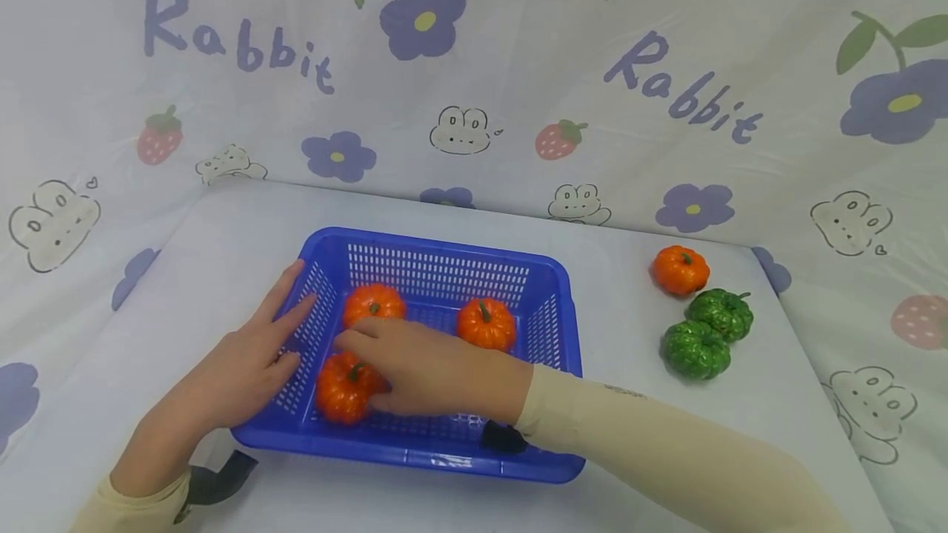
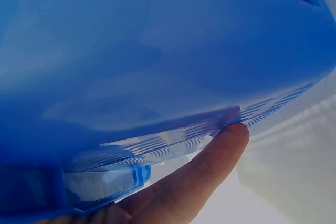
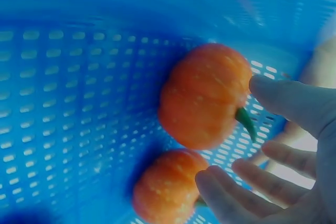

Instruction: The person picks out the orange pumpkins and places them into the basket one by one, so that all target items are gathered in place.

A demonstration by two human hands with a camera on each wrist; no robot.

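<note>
A blue plastic basket [image 1: 444,247] with slotted walls stands on the table. My left hand [image 1: 248,368] rests over its left rim, fingers fairly straight; in the left wrist view a finger [image 2: 202,177] touches the basket's outer side [image 2: 157,66]. Inside the basket lie a front-left orange pumpkin [image 1: 344,389], a back-left one [image 1: 374,303] and a right one [image 1: 485,326]. My right hand [image 1: 422,364] reaches between them, its thumb right beside the front-left pumpkin. The right wrist view shows the fingers [image 3: 273,182] spread loosely near two pumpkins [image 3: 205,98], with nothing gripped.
On the table's right side lie another orange pumpkin [image 1: 680,271] and two green pumpkins [image 1: 696,349], close together. A patterned cloth [image 1: 474,81] with flowers and rabbits hangs behind the white table [image 1: 615,286].
</note>
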